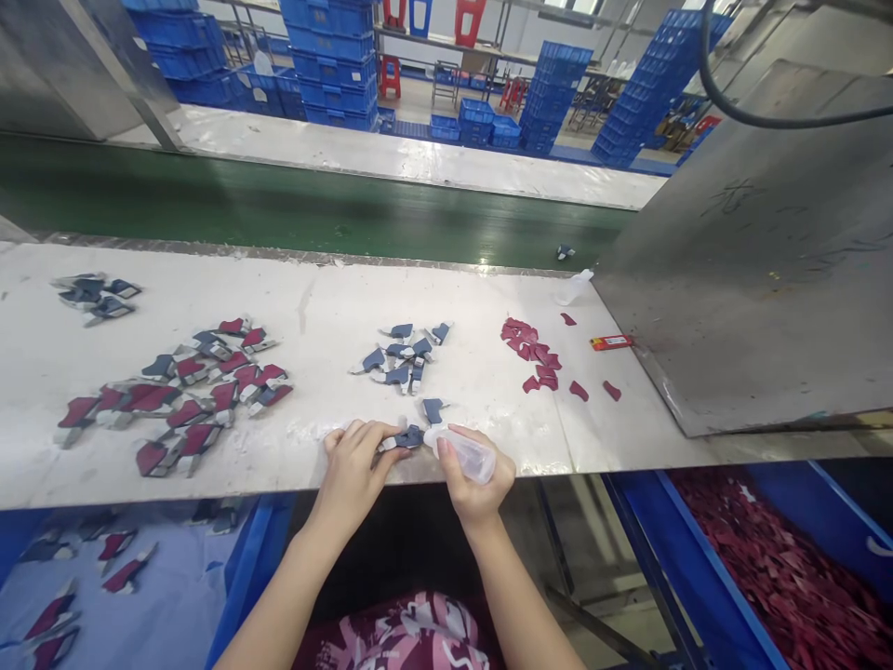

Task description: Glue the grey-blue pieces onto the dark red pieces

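My left hand (pixel 357 465) pinches a small dark-blue and grey part (pixel 408 437) at the table's front edge. Wrapped in the fingers of my right hand (pixel 488 475) is a translucent white squeeze bottle (pixel 471 456), tilted so that its tip meets or nearly meets that part; I cannot tell if they touch. Just behind lies another blue part (pixel 433 409). A cluster of blue and grey parts (pixel 399 351) rests further back. To the right, flat dark-red pieces (pixel 534 346) lie loosely scattered.
Red-and-grey parts (pixel 188 400) are heaped at left. Behind the white table (pixel 335 298) runs a green conveyor (pixel 391 223). A metal box (pixel 767 261) stands right, near a red lighter-like item (pixel 611 343). Blue bins (pixel 726 568) sit below, one full of red pieces.
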{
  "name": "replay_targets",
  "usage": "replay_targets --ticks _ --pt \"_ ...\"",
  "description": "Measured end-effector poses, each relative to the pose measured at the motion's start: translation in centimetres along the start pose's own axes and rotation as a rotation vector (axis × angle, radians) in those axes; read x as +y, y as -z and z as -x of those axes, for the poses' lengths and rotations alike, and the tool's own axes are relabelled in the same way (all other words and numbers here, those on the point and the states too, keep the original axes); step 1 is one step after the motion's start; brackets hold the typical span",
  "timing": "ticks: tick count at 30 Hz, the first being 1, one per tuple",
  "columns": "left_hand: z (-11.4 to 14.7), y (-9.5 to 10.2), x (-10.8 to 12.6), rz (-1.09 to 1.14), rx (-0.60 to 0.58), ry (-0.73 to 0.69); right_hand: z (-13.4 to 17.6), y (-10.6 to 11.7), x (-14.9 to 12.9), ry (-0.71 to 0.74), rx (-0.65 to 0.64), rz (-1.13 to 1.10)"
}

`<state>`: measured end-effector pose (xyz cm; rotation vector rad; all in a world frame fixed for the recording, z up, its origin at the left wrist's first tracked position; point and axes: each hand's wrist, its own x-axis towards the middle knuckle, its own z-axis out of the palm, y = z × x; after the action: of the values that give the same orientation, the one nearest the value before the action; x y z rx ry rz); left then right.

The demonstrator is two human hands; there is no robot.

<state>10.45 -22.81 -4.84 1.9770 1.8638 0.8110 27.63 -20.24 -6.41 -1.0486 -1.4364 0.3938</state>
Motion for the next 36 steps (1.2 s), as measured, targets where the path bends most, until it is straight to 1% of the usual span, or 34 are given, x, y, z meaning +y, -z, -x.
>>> replay_targets --ticks 7,14,21,36 --pt "0.01 -0.25 -0.22 -0.018 0.006 -0.005 -0.08 0.04 -0.07 -0.004 -0.003 0.01" --pt "0.08 -0.33 -0.22 -0.007 0.025 -0.002 0.05 0.21 0.01 -0.038 0.007 -0.003" --pt "0.15 -0.33 -0.17 -0.014 0.031 0.009 0.13 0.52 -0.04 -0.037 0.081 -0.028" --pt "0.1 -0.23 0.05 -0.031 0.012 0.02 0.29 0.7 0.06 -0.064 0.067 -0.019"
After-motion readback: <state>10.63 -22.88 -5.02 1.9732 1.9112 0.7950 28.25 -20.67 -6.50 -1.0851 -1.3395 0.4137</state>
